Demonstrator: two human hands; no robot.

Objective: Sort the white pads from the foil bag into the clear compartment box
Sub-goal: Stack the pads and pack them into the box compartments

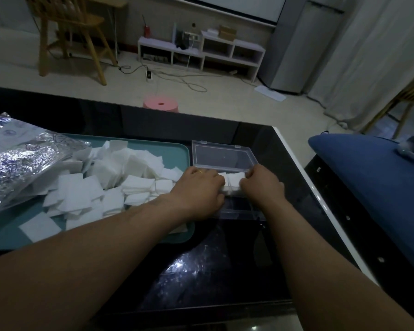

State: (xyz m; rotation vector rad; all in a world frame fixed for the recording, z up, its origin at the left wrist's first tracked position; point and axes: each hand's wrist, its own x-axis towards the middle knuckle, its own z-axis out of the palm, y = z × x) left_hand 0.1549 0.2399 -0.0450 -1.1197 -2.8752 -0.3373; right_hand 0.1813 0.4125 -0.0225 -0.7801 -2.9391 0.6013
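Left hand (198, 189) and right hand (261, 185) are both curled, pressing in from either side on a stack of white pads (233, 180) held between them. The stack sits inside the clear compartment box (237, 213), in its far section, just this side of the opened lid (222, 156). Left of the grip: loose pad heap (120, 177) on teal tray (175, 151). Farther left: foil bag (17, 163).

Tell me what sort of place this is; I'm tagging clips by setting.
Probably a home living room: a low white shelf unit against the wall, a wooden chair and a pink stool on the floor, behind a glossy black table.
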